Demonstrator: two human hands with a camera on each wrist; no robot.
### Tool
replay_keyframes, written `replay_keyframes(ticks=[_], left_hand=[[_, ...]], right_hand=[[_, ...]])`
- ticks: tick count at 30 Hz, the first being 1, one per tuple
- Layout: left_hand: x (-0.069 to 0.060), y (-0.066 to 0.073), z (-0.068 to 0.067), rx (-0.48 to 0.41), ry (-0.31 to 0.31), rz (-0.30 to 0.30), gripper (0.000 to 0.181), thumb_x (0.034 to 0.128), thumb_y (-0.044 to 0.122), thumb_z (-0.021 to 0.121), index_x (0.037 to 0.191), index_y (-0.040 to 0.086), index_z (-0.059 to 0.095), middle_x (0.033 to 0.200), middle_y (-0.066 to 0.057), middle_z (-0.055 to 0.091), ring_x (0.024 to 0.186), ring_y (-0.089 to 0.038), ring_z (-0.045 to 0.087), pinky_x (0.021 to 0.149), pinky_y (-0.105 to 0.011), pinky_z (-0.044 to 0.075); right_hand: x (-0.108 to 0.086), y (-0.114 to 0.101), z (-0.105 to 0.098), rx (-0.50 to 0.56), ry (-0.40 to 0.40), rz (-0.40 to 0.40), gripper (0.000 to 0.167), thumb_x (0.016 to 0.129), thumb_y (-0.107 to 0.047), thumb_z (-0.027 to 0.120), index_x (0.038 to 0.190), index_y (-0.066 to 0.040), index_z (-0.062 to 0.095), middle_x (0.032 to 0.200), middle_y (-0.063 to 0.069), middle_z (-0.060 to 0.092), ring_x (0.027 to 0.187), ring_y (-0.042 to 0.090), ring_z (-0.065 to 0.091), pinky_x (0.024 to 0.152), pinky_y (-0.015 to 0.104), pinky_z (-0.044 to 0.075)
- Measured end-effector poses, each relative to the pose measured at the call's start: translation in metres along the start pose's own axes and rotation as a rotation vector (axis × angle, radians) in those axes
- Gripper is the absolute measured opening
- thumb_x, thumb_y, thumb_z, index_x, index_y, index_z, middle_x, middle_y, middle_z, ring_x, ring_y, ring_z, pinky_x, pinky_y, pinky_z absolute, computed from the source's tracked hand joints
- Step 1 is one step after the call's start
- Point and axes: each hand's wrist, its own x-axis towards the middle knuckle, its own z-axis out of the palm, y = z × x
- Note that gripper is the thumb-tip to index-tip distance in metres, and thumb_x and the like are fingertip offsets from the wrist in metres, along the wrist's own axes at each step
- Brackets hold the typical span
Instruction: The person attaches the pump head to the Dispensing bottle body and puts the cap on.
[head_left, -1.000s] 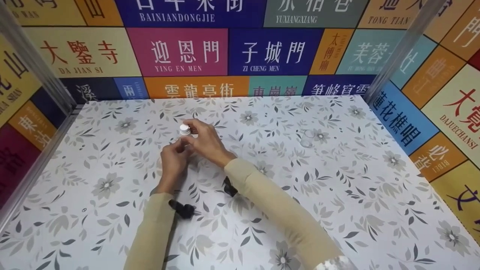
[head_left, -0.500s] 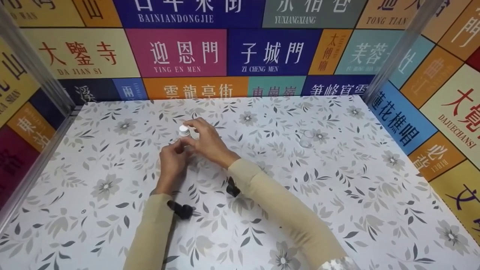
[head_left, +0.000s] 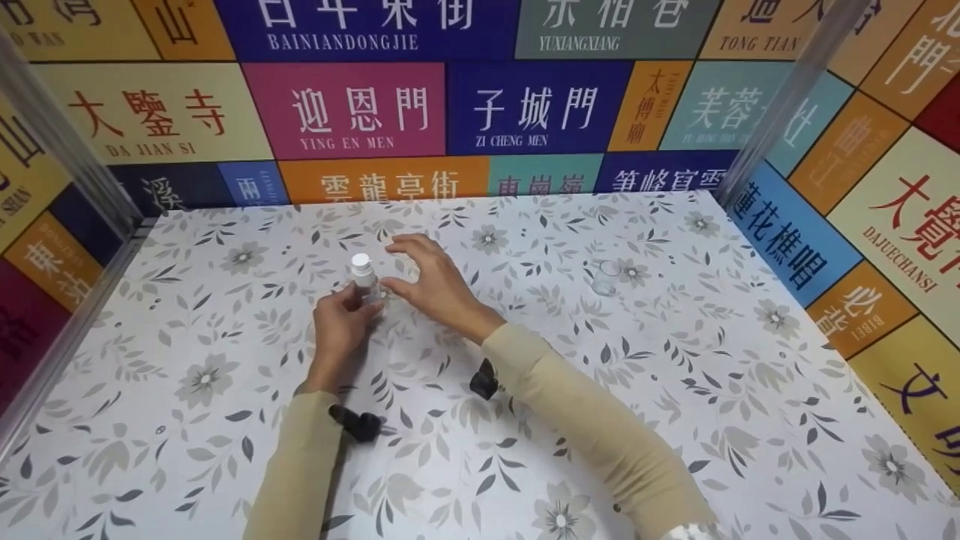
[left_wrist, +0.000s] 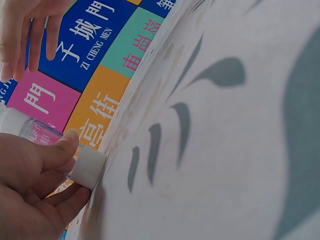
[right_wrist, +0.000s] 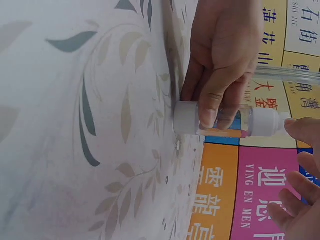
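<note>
A small clear bottle point(right_wrist: 245, 120) with a white top point(head_left: 361, 264) and a white base point(left_wrist: 89, 167) stands upright on the table. My left hand point(head_left: 339, 330) holds it around its clear body, with the thumb on one side and fingers on the other, as both wrist views show. To the right of the bottle is my right hand point(head_left: 442, 292), its thumb and fingers spread apart with nothing between them. In the right wrist view its thumb point(right_wrist: 302, 131) lies very near the bottle's tip; whether they touch I cannot tell.
A clear glass-like cup point(head_left: 606, 279) stands on the flower-patterned tabletop point(head_left: 600, 420), well to the right of both hands. Colourful panels with lettering point(head_left: 345, 109) rise behind the table and along its sides. A small black device point(head_left: 358, 424) is at the left wrist.
My right hand has drawn back to the right from the bottle's top and its fingers have spread wider. More of the bottle shows. My left hand keeps its hold.
</note>
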Motion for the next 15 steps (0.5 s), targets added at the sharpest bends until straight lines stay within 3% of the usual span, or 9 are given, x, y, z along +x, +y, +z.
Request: replay_keyframes(ticks=[9, 15], left_hand=[[-0.001, -0.004, 0.002, -0.034, 0.003, -0.018, 0.051, 0.0896, 0.006, 0.072, 0.138, 0.001, 0.056, 0.138, -0.022, 0.061, 0.127, -0.031, 0.061, 0.104, -0.039, 0.052], [-0.001, -0.003, 0.001, -0.029, 0.009, -0.008, 0.051, 0.0891, 0.006, 0.072, 0.137, 0.001, 0.057, 0.136, -0.023, 0.061, 0.126, -0.032, 0.062, 0.104, -0.040, 0.052]], right_hand=[[-0.013, 0.001, -0.012, -0.064, -0.034, 0.038, 0.050, 0.089, -0.027, 0.077, 0.132, -0.008, 0.061, 0.147, 0.010, 0.054, 0.140, 0.027, 0.046, 0.119, 0.043, 0.035], [-0.023, 0.005, -0.026, -0.092, -0.014, 0.048, 0.049, 0.089, -0.027, 0.076, 0.132, -0.008, 0.062, 0.145, 0.009, 0.056, 0.138, 0.027, 0.048, 0.118, 0.047, 0.034]])
